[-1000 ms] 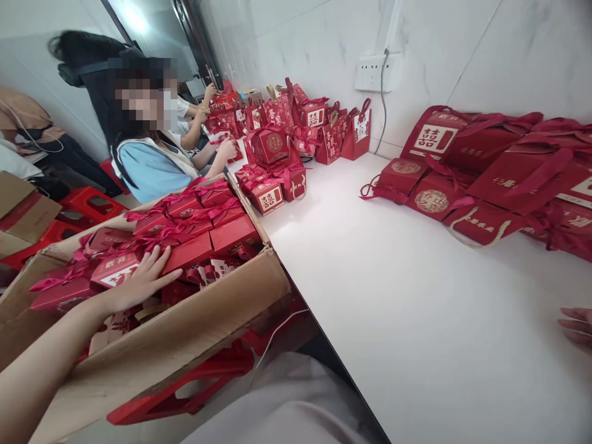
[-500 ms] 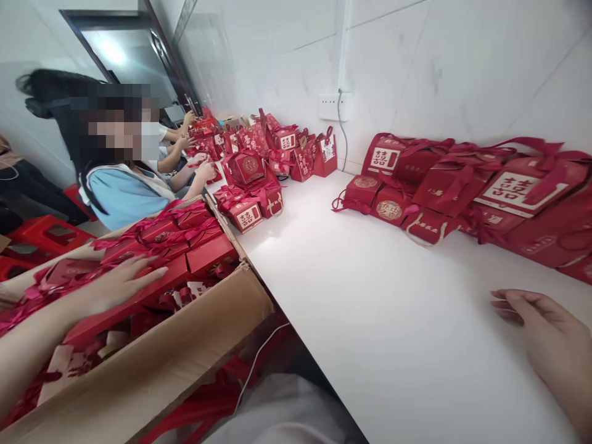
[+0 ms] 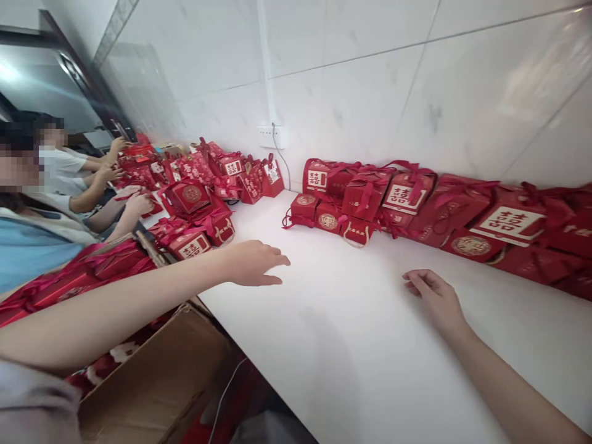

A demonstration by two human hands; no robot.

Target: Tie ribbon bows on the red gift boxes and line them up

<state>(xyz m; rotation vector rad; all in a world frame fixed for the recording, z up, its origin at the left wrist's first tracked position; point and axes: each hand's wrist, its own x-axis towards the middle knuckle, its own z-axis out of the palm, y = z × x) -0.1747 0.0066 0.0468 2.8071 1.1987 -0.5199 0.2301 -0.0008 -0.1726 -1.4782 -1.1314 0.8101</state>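
My left hand (image 3: pixel 253 264) reaches across the white table (image 3: pixel 296 345), palm down, its fingers stretched out and holding nothing. The small red gift boxes with ribbons at the table's left corner are nearest to it; one such gift box (image 3: pixel 193 246) lies just behind my wrist. My right hand (image 3: pixel 435 299) hovers over the right part of the table, fingers loosely curled in and thumb against them, with nothing visible in the grip. Beyond it, a stacked row of red gift boxes (image 3: pixel 407 196) runs along the wall, some with a white double-happiness label.
An open cardboard carton (image 3: pixel 157 370) of red gift boxes stands against the table's left edge, under my left forearm. Co-workers sit at the far left, their hands (image 3: pixel 139 202) among red boxes. A wall socket (image 3: pixel 269 135) with a grey cable is above the table.
My left hand has left the boxes in the carton and moved right, over the table, empty. My right hand reaches further in over the table. The view has turned to the right.
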